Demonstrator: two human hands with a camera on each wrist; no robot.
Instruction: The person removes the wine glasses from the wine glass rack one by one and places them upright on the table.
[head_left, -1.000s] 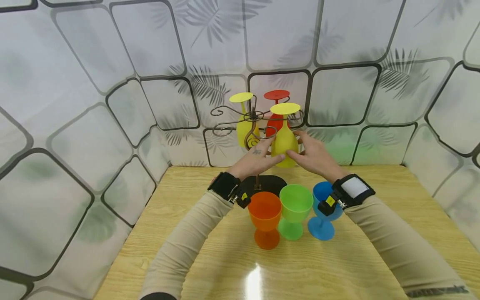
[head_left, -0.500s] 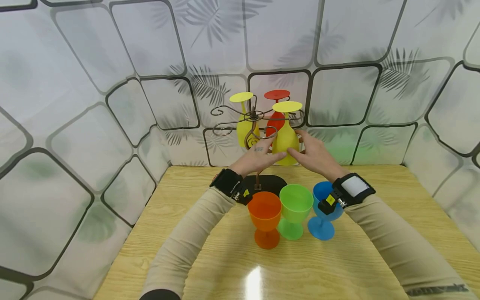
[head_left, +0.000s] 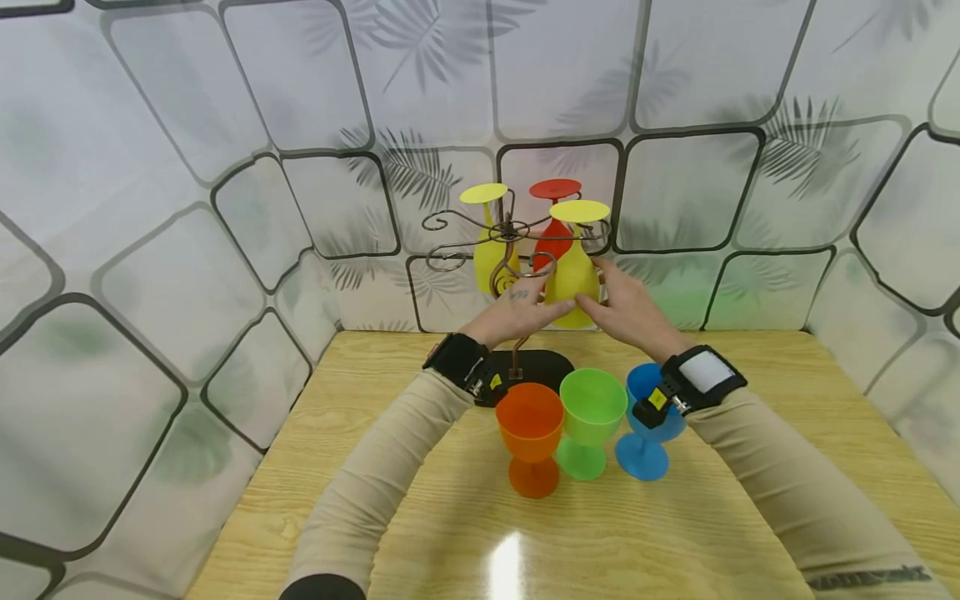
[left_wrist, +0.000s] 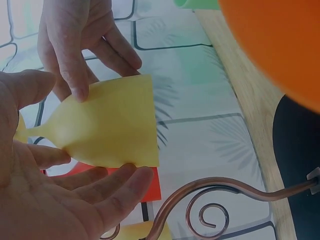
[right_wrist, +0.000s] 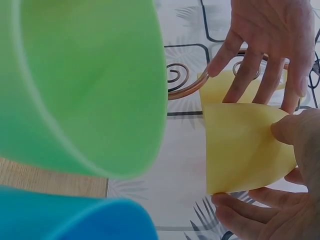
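A yellow goblet hangs upside down, its round foot resting up at the arms of a wire rack. My right hand grips its bowl from the right, thumb on the near face and fingers behind, as the right wrist view shows. On the left, my left hand rests extended fingers against the bowl. Its thumb stands apart from the bowl in the left wrist view. A second yellow goblet and a red goblet hang inverted behind; the red one is partly hidden.
Upright on the wooden table stand an orange goblet, a green goblet and a blue goblet, below the forearms. The rack's black base lies behind them. A patterned cloth wall rises behind the table.
The held yellow goblet has risen slightly and shifted a little to the right, its foot now higher against the rack. Both hands have moved only slightly with it.
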